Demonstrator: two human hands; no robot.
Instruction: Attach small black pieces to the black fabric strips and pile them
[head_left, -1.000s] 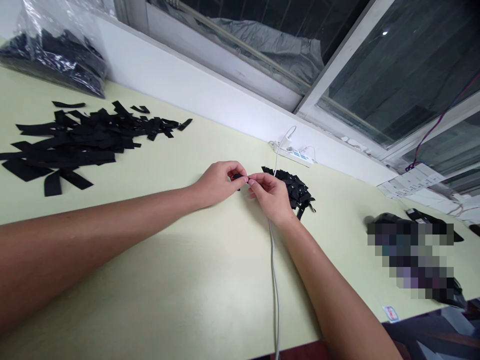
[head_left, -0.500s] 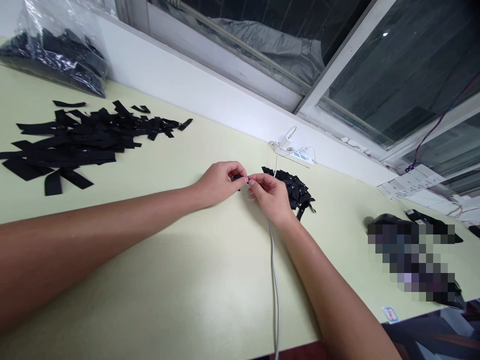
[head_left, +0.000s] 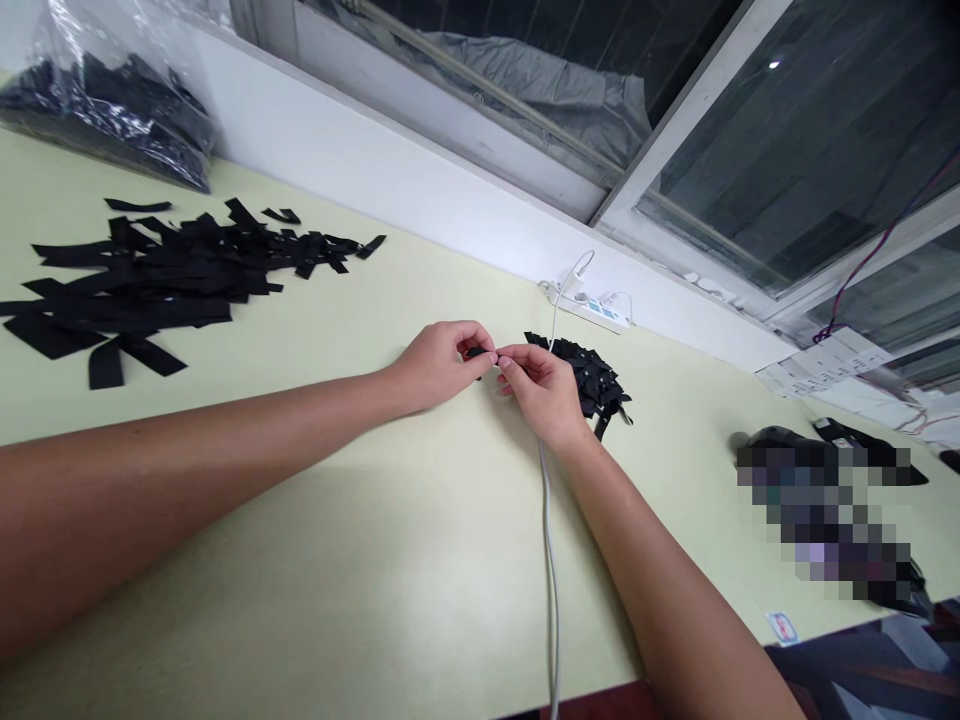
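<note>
Both hands pinch one small black fabric piece [head_left: 475,352]: left hand [head_left: 439,365], right hand [head_left: 541,392]; best kept fingertip-tight, clear of the white cable [head_left: 550,540].

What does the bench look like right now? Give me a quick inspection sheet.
Surface: pale yellow table.
Job's things: small black piece pinched between both hands; small black pile beside the right hand.
Clutter: spread of black strips; plastic bag of black pieces; papers.
Grippers: left hand and right hand, fingertips meeting.
Cables: white cable running to a power strip.
Surroundings: window along the wall.
</note>
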